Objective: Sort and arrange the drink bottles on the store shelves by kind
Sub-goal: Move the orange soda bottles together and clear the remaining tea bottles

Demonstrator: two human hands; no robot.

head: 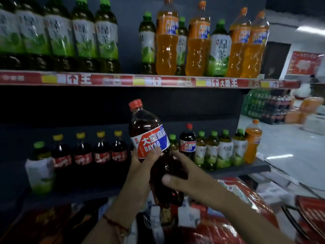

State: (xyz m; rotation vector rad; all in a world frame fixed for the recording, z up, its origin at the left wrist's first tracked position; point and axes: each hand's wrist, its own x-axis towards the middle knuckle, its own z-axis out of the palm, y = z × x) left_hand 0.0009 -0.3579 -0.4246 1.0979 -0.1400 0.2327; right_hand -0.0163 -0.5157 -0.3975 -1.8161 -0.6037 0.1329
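Head view showed the left hand (140, 166) wrapped round the lower label of a dark Dayao cola bottle (149, 138), thumb across the front and the other fingers curled behind it. Bottle was held off the shelf, in front of the lower shelf (246, 169), red cap up, long axis tilted with the cap leaning left and the base down toward the right. The right hand (190, 180) was spread wide, fingers straight, against the bottle's lower right flank; whether the palm actually touched could not be told. The left hand carried the load; the right seemed only to steady. A matching red-capped Dayao bottle (188, 141) stood on the lower shelf just right of the held one, between a green-capped tea bottle (173, 141) and a row of green tea bottles (218, 150). Judgement: the placement probably turns on the gap beside that twin, lying up and right of the hands, and the bottle would need righting to vertical first.
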